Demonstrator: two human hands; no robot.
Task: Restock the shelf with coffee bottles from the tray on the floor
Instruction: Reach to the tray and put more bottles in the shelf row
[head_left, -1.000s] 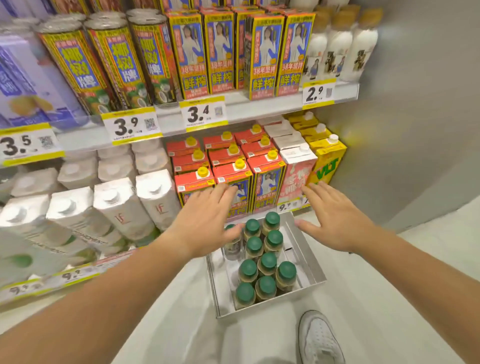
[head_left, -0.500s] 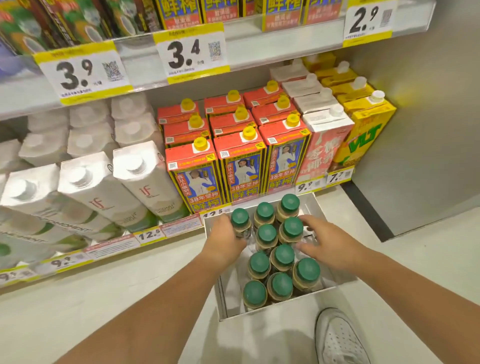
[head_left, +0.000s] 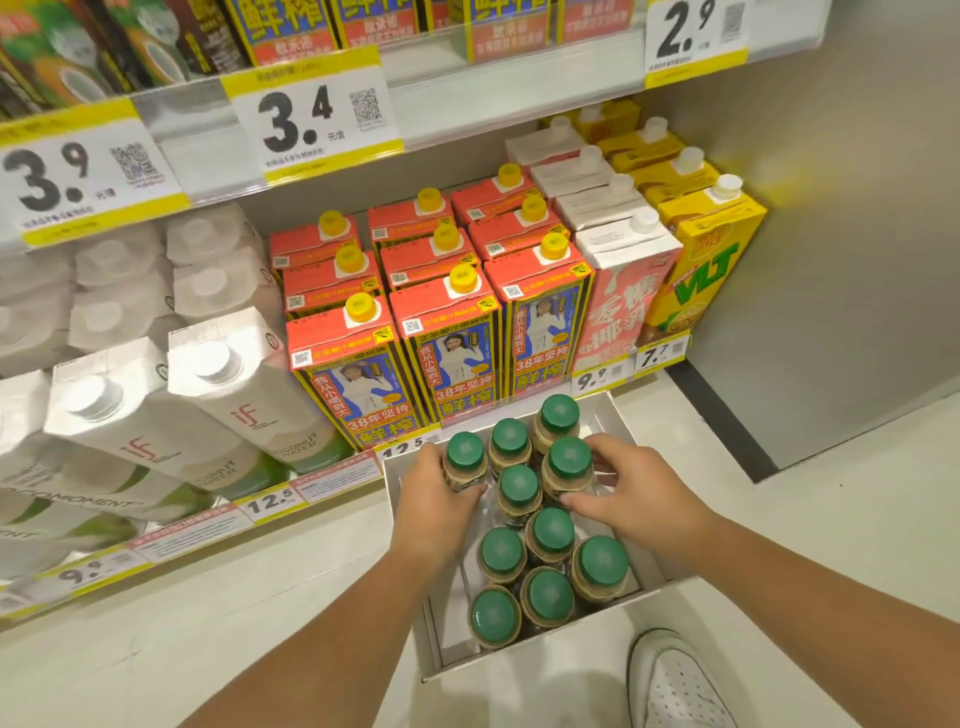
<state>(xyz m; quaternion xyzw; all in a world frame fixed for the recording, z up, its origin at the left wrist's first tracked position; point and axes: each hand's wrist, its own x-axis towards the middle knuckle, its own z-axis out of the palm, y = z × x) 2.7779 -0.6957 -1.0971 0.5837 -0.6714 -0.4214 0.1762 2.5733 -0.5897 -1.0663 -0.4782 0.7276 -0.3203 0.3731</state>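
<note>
I've got both hands down in the white tray (head_left: 608, 618) on the floor, just in front of the bottom shelf (head_left: 332, 483). My left hand (head_left: 434, 496) is wrapped around the far-left coffee bottle (head_left: 464, 460) just under its green cap; my right hand (head_left: 631, 491) is closed on the bottle next to the right wall (head_left: 569, 467), fingers on its neck and shoulder. Ten coffee bottles showing in the tray, all upright, packed touching each other.

Handling guess: small, rigid, probably glass or hard plastic, so some weight and breakable if dropped on this floor. Sides look smooth, could slip. Best hold is low on the neck, under the cap rim. Lift straight up, since neighbours crowd both bottles and could tip.

Around: red cartons with yellow caps (head_left: 447, 338) stand right behind the tray, white coconut water cartons (head_left: 244, 395) to the left, yellow VLT cartons (head_left: 706, 270) far right. Bottom shelf looks full at the front; I can't see an open slot for coffee. The shelf above (head_left: 452, 93) overhangs, so watch clearance coming up. My white shoe (head_left: 675, 680) sits near the tray's front corner.
</note>
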